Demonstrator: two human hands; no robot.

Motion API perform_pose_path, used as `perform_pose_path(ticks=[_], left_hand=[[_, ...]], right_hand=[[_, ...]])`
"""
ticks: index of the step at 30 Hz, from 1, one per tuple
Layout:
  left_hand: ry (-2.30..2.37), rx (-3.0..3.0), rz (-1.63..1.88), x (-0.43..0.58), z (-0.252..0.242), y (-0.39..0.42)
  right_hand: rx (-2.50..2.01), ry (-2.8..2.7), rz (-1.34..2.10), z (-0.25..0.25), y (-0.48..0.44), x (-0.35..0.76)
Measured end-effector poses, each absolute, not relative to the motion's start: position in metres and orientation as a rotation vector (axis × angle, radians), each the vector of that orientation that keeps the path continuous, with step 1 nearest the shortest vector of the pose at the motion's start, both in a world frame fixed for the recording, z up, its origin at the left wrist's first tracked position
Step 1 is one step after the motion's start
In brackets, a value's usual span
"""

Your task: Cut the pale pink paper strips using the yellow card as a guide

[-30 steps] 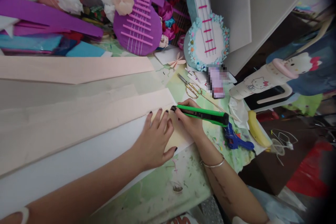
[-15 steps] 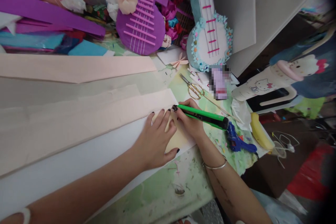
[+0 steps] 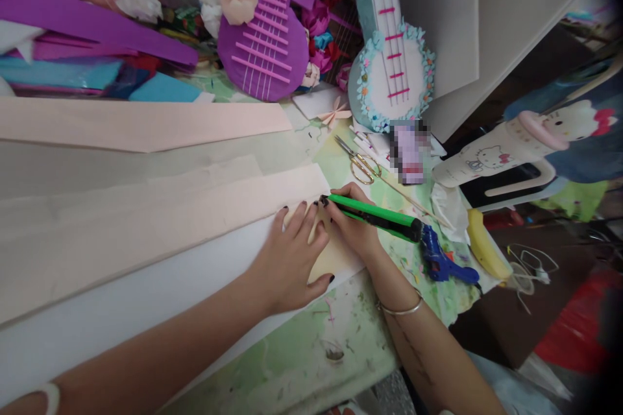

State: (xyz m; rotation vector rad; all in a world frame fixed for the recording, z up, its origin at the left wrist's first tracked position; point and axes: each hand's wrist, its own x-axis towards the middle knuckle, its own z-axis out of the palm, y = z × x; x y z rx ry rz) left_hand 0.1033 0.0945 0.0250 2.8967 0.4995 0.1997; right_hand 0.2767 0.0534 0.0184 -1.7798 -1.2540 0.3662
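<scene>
My left hand (image 3: 292,259) lies flat with fingers spread on the right end of a long pale pink sheet (image 3: 146,220), over a small yellowish piece. Beside it, my right hand (image 3: 351,224) grips a green utility knife (image 3: 374,216). The knife's black tip touches the sheet's far right corner. Under the pink sheet lies a white board (image 3: 121,311) that reaches the table's near edge.
Gold-handled scissors (image 3: 361,163), a blue glue gun (image 3: 442,262) and a banana (image 3: 484,246) lie right of my hands on the green-stained table (image 3: 311,350). Purple (image 3: 265,45) and white-blue (image 3: 389,71) paper guitars, paper flowers and coloured sheets crowd the back. A cat-faced bottle (image 3: 506,142) lies at right.
Both hands stay on the sheet's right end with the knife tip at the corner. Only the view has shifted slightly.
</scene>
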Motion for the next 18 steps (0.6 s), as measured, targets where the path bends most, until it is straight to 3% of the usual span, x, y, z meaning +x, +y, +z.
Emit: perform_pose_path(ticks=[18], left_hand=[[0.505, 2.900, 0.194, 0.1034, 0.0267, 0.0940]], right_hand=[[-1.774, -1.209, 0.355, 0.0187, 0.0530, 0.2751]])
